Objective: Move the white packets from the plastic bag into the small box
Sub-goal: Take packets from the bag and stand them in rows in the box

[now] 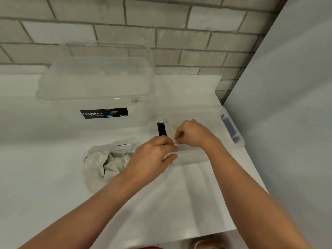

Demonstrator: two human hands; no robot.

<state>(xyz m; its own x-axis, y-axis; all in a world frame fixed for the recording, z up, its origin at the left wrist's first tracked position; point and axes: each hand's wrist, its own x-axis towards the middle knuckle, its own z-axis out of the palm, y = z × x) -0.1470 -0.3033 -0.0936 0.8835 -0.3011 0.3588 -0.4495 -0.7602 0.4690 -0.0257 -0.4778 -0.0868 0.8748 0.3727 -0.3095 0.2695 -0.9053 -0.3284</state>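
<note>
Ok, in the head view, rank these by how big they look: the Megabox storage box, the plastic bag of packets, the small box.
1. Megabox storage box, clearly largest.
2. Small box and plastic bag: too close to rank, since hands cover part of both.

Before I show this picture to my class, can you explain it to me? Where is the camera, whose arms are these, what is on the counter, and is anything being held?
There is no machine here. The one picture comes from a camera worn on a person's head, looking forward and down, so the two bare arms are the wearer's own.

On the white counter lies an open plastic bag with white packets inside. Behind it stands a large clear storage tub with a black label. To the right is the small box, clear, with a clip at each end.

The left hand and the right hand meet over the small box's near left corner, fingers pinched together. They may hold something small and pale, but I cannot tell what. I cannot make out any packets in the box.
</note>
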